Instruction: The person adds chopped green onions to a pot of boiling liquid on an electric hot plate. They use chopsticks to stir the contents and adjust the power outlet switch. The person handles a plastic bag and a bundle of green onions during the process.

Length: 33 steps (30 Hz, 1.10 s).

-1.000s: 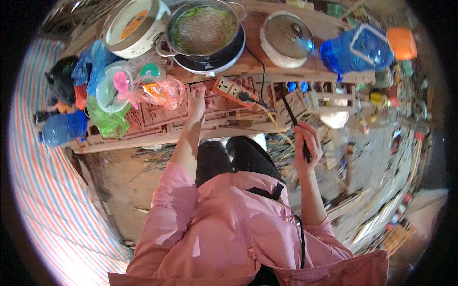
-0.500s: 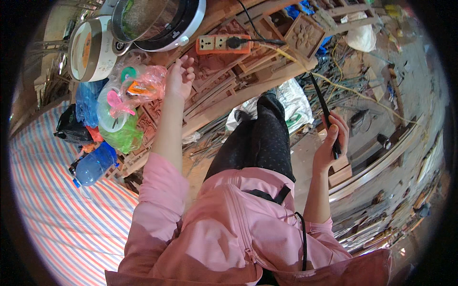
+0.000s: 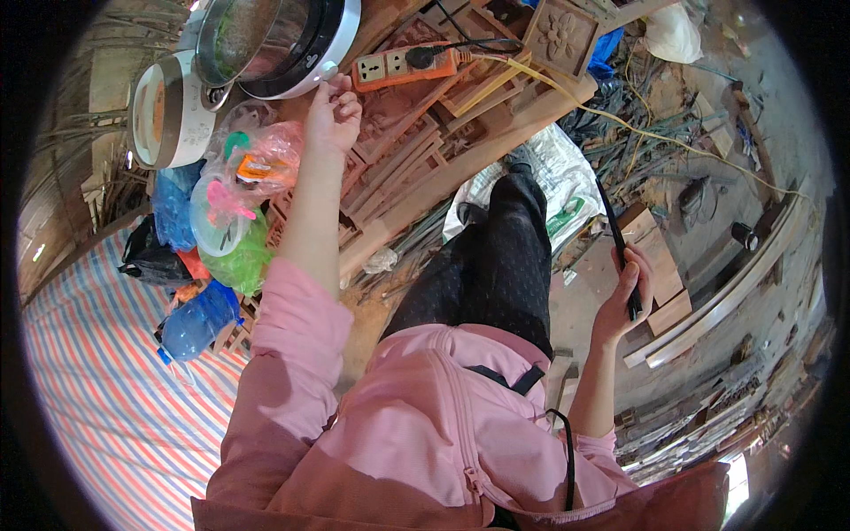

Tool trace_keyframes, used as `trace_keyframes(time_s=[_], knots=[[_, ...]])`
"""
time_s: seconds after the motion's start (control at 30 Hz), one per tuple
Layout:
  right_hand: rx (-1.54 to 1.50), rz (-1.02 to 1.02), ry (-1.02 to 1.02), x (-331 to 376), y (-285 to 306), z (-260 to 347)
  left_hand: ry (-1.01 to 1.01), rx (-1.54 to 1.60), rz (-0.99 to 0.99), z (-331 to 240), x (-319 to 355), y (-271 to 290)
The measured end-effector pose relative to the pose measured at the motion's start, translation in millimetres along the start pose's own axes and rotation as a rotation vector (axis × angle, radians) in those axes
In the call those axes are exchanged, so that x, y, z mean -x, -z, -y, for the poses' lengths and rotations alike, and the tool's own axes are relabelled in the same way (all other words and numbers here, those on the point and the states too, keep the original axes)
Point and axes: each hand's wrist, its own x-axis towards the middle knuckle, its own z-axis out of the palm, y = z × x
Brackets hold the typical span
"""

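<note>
My left hand (image 3: 332, 119) reaches up to the electric cooker (image 3: 305, 66), its fingertips closed at the white control knob (image 3: 328, 70) on the front. Set in the cooker, a steel pot with a glass lid (image 3: 243, 35) shows some green food inside. Off to the right, my right hand (image 3: 627, 288) is wrapped round black chopsticks (image 3: 613, 217), held with their long ends pointing up and away from me. They touch nothing else.
A cream rice cooker (image 3: 186, 111) stands left of the pot. An orange power strip (image 3: 403, 66) with a black plug lies on carved wooden panels (image 3: 390, 150). Plastic bags (image 3: 235, 234) and a blue water bottle (image 3: 199, 323) are at the left. A yellow cable (image 3: 655, 131) crosses the right side.
My left hand has moved up to the cooker's knob, its fingers drawing closer together. The right hand still holds the chopsticks, slightly lower. The whole view has shifted a little.
</note>
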Motion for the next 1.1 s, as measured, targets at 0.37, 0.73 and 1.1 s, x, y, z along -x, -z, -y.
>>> trace_keyframes(time_s=[0.37,0.73,1.1], knots=[[-0.04,0.04,0.082,-33.6,14.9,36.6,-0.051,0.129,-0.107,15.8,-2.0,-22.3],[0.01,0.13,0.228,-92.3,1.3,98.7,-0.074,0.206,-0.197,24.9,-6.9,-30.0],[0.047,0.26,0.295,-123.4,-20.5,130.1,-0.142,0.238,-0.211,28.9,-1.7,-42.0]])
